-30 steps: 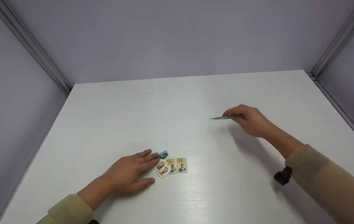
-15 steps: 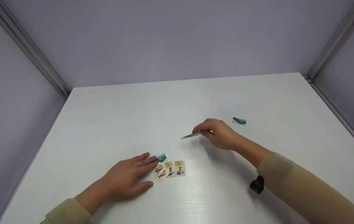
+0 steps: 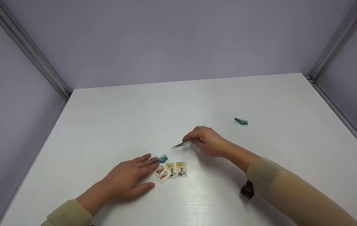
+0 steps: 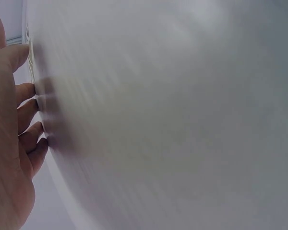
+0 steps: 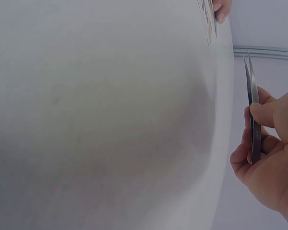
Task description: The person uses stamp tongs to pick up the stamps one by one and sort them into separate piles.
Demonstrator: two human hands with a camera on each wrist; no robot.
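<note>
Pinching slim tweezers [image 3: 181,144] mid-frame, the right hand [image 3: 208,143] aims their tips lower left toward the stamps [image 3: 170,169]; their long axis slants gently. The left hand [image 3: 128,179] lies flat, fingers straight, on the bench [image 3: 103,119].

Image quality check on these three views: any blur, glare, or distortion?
Head view: sharp, soft even light, faint sheen on the table, soft shadow under the right hand. Left wrist view: table surface smeared, no detail; left hand at the frame edge. Right wrist view: table edge bowed by the lens; tweezers fairly crisp.
</note>
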